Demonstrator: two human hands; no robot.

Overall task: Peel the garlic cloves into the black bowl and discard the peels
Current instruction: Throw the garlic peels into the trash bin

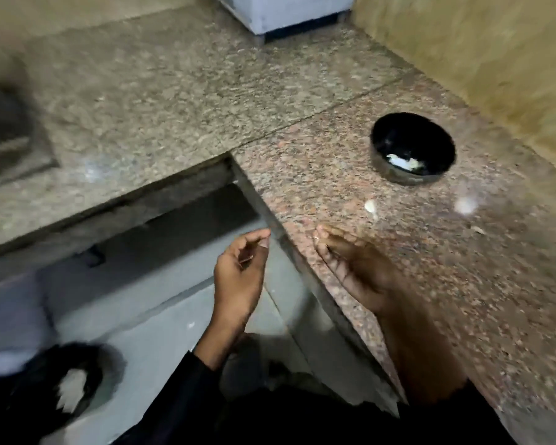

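One wide granite tabletop (302,91) fills most of the frame, and it bends round a gap in the middle where the floor shows below. At the lower left, on that floor, sits a dark round bin (61,387) with something pale inside it; it is too blurred for me to say more, but I judge it is where the peels should go.

Next in size is the black bowl (413,148), in the upper right on the tabletop, well apart from my hands. A few pale pieces lie at its bottom, likely peeled garlic.

My right hand (353,268) hovers low over the tabletop edge at centre right, fingers straight and together, carrying nothing that I can see. My left hand (238,274) hangs over the gap at centre, its grip loosely curled, thumb and fingertips near each other; whether a scrap of peel sits between them I cannot tell.

Smallest is a single garlic clove (370,207) lying between my right hand and the bowl, with a peel scrap (478,229) further right.

To do this well, I should take that clove with my right fingertips, pinch its tip to split the skin, strip it over the tabletop and not over the bowl, then gather the scraps for the bin.
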